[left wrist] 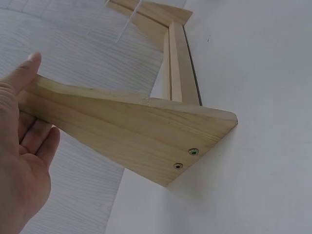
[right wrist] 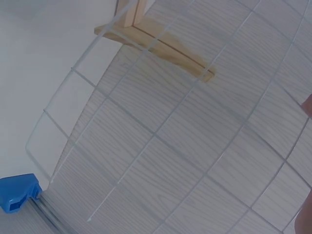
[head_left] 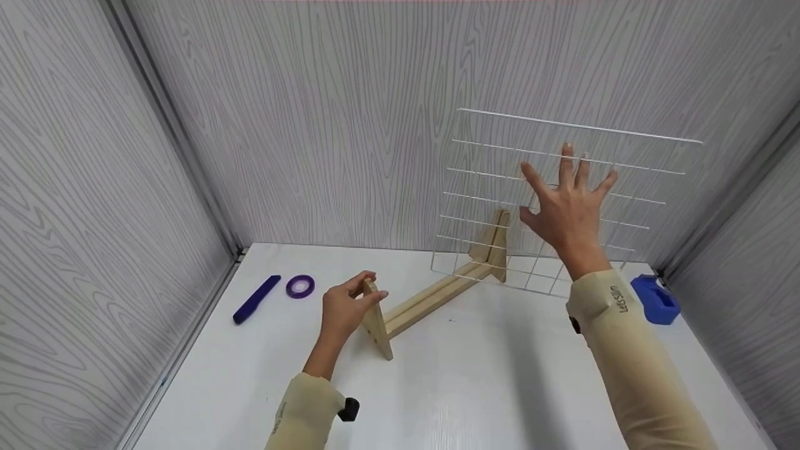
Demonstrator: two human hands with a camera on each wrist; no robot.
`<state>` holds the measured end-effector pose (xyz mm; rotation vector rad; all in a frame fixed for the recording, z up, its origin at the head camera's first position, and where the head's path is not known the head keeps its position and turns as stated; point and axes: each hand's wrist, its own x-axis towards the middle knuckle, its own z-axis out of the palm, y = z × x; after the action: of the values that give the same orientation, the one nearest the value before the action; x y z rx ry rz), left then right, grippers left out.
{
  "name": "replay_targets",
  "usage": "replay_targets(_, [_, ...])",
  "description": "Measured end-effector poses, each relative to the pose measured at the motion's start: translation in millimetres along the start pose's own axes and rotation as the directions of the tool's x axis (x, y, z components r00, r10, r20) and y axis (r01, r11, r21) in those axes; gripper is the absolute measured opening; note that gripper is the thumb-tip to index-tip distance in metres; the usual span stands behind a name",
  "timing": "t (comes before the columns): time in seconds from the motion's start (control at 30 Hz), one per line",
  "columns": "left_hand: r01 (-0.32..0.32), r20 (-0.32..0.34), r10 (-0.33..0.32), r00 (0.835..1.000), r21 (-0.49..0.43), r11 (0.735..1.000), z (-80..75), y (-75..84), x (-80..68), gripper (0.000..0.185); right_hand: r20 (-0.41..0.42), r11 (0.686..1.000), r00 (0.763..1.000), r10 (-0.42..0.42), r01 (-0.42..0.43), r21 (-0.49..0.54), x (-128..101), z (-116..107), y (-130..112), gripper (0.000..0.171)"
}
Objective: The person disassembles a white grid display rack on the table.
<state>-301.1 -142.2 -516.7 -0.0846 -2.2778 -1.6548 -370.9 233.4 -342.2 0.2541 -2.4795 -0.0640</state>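
Observation:
My left hand [head_left: 344,306] pinches the top of the near end panel [head_left: 377,322] of a wooden stand [head_left: 437,297], thumb on one side and fingers on the other. In the left wrist view two bolt heads [left wrist: 193,152] show low on that panel. A grooved bar joins it to a second upright panel [head_left: 498,244] farther back. My right hand [head_left: 569,212] is spread wide with straight fingers against a white wire grid [head_left: 581,127]. The grid stands raised, its lower part beside the far panel; whether they touch I cannot tell. Only bits of fingers [right wrist: 304,214] show in the right wrist view.
At the left of the white table [head_left: 456,387] lie a dark purple bar-shaped object [head_left: 257,300] and a purple tape roll [head_left: 300,286]. A blue tape dispenser [head_left: 655,300] is at the right edge. Wood-grain panels [head_left: 325,125] enclose the table's back and sides.

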Motion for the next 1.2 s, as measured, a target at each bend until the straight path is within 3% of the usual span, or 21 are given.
replay_targets(0.13, [-0.017,-0.042,0.018,0.999,0.016,1.0,4.7,3.6,-9.5,0.048,0.003,1.0,1.0,0.006,-0.006,-0.01,0,1,1,0.08])
replay_targets(0.2, [-0.02,-0.023,0.021,1.0,0.008,1.0,4.5,3.7,-11.2,0.048,0.008,1.0,1.0,0.005,-0.005,-0.015,-1,1,2,0.079])
replay_targets(0.27, [-0.009,0.042,0.01,0.999,-0.017,1.0,1.2,1.0,-9.8,0.047,0.005,1.0,1.0,0.004,-0.004,-0.017,-1,2,2,0.079])
replay_targets(0.33, [0.02,0.151,-0.01,0.988,-0.066,0.998,-5.5,-3.3,-7.1,0.047,0.006,1.0,1.0,0.003,-0.003,-0.014,-2,3,3,0.079])
replay_targets(0.4, [0.061,0.285,-0.027,0.958,-0.111,0.992,-13.7,-8.6,-3.0,0.049,0.011,1.0,1.0,0.005,-0.005,-0.006,-4,4,3,0.079])
replay_targets(0.47, [0.112,0.402,-0.047,0.915,-0.14,0.984,-22.1,-12.4,1.4,0.05,0.017,1.0,1.0,0.007,-0.007,-0.005,-5,5,3,0.079])
replay_targets(0.57, [0.14,0.504,-0.06,0.862,-0.123,0.982,-30.4,-14.3,6.1,0.046,0.029,1.0,1.0,0.004,-0.004,-0.003,-7,5,3,0.078])
replay_targets(0.63, [0.142,0.528,-0.071,0.846,-0.094,0.985,-33.1,-13.4,7.7,0.041,0.027,1.0,1.0,-0.002,0.002,-0.008,-6,5,3,0.078])
replay_targets(1.0, [0.114,0.596,-0.101,0.797,0.016,0.993,-32.5,-5.5,6.6,0.014,0.024,1.0,1.0,0.0,0.0,0.005,-6,7,5,0.081])
replay_targets(1.1, [0.108,0.602,-0.102,0.792,0.027,0.994,-32.9,-6.7,5.1,0.013,0.034,1.0,0.999,0.003,-0.003,-0.001,-6,7,5,0.081])
replay_targets(1.2, [0.101,0.591,-0.092,0.801,0.017,0.995,-31.7,-7.5,2.7,0.013,0.038,1.0,0.999,0.001,-0.001,-0.009,-5,7,5,0.081])
